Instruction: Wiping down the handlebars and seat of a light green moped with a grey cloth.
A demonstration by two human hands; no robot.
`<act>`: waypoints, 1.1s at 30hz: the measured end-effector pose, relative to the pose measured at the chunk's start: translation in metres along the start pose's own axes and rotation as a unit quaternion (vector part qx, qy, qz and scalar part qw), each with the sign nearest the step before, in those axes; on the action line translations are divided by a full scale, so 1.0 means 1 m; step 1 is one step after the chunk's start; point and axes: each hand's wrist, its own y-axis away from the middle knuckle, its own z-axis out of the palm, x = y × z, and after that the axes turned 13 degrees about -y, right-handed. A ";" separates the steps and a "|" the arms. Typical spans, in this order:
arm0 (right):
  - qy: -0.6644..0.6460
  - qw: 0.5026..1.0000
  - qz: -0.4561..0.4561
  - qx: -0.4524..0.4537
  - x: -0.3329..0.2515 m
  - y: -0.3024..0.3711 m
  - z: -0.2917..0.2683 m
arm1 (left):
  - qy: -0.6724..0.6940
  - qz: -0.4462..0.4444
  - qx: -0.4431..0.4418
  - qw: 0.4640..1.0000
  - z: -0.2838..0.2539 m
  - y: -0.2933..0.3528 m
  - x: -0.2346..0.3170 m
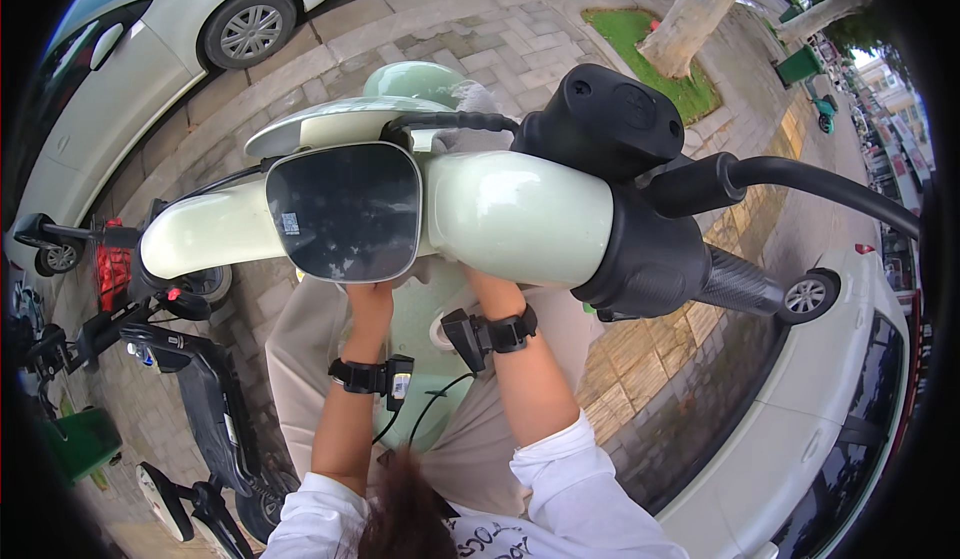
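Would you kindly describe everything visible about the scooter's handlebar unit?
The handlebar unit is glossy pale green, apparently plastic, lying crosswise. A dark, unlit rounded-square screen sits at its middle; a black ribbed grip and brake lever end its right side. Both hands, the left hand and right hand, reach under it, fingers hidden.

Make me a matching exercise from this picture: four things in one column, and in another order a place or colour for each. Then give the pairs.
Things:
1. pale green scooter handlebar housing
2. dark rounded display screen
3. white parked car
4. black ribbed handlebar grip

Places or colours:
A. upper left, on the paved ground
B. at the right end of the handlebar
C. glossy light green
D. just above the left hand

Pairs: 1-C, 2-D, 3-A, 4-B
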 end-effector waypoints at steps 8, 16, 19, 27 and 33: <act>-0.135 0.984 -0.035 0.112 -0.046 -0.017 -0.038 | -0.198 0.053 0.006 0.979 -0.022 -0.009 0.005; -0.565 0.804 0.186 0.001 -0.060 -0.013 -0.023 | 0.170 -0.278 -0.112 0.939 -0.049 -0.007 -0.013; -0.783 0.503 0.362 -0.048 -0.071 -0.011 -0.046 | 0.393 -0.226 -0.069 0.888 -0.051 0.002 0.005; -0.898 0.266 0.261 -0.235 -0.078 -0.012 -0.039 | 0.610 -0.239 -0.128 0.745 -0.076 -0.006 -0.002; -0.877 0.276 0.233 -0.315 -0.091 -0.010 -0.040 | 0.579 -0.306 0.048 0.755 -0.090 0.005 0.021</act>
